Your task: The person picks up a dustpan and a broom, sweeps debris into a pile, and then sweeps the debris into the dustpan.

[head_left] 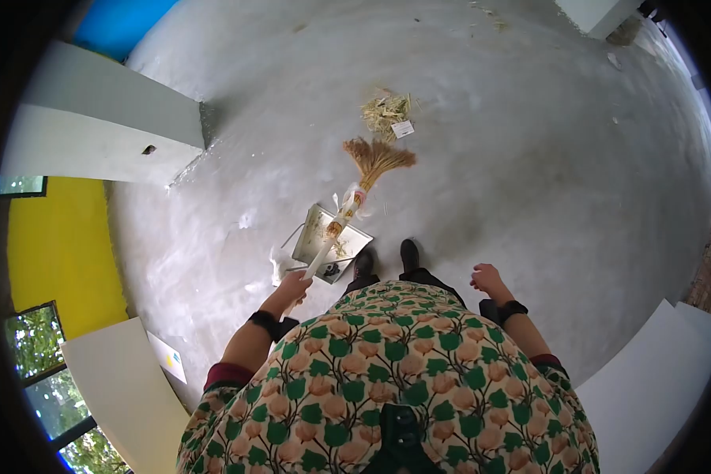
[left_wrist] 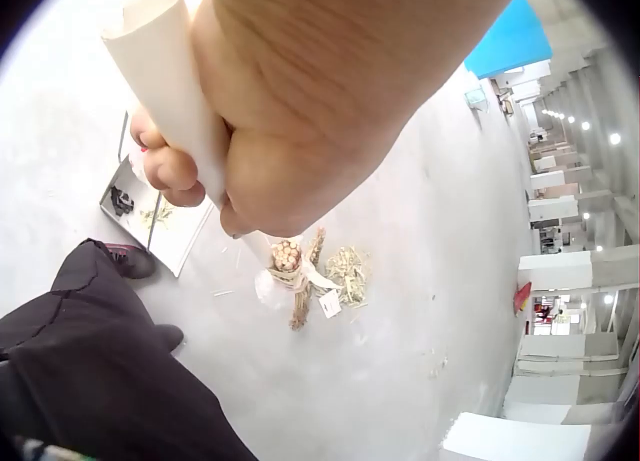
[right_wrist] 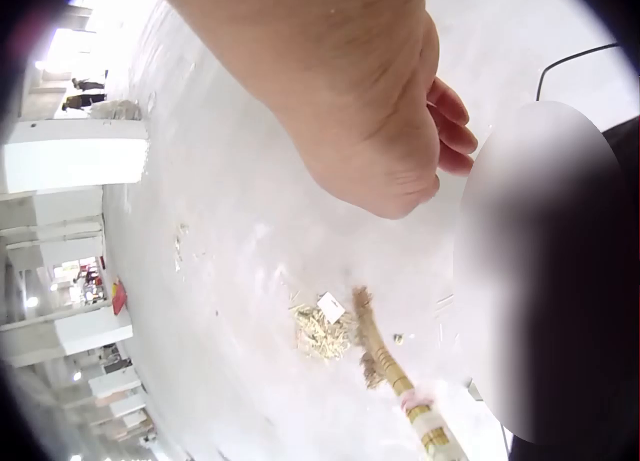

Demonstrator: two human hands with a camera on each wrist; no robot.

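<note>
My left hand grips the white handle end of a straw broom. In the left wrist view, the fingers curl round the white handle. The broom slants forward across a metal dustpan, its fanned bristles close to a pile of straw bits. A small white card lies at the pile's edge. Some straw scraps and a dark item are inside the dustpan. My right hand hangs at the other side with loosely curled fingers and holds nothing.
My shoes stand on the grey concrete floor just right of the dustpan. A white pillar rises at the left, near a yellow wall panel. White panels flank me at the lower right. Small straw scraps lie farther off.
</note>
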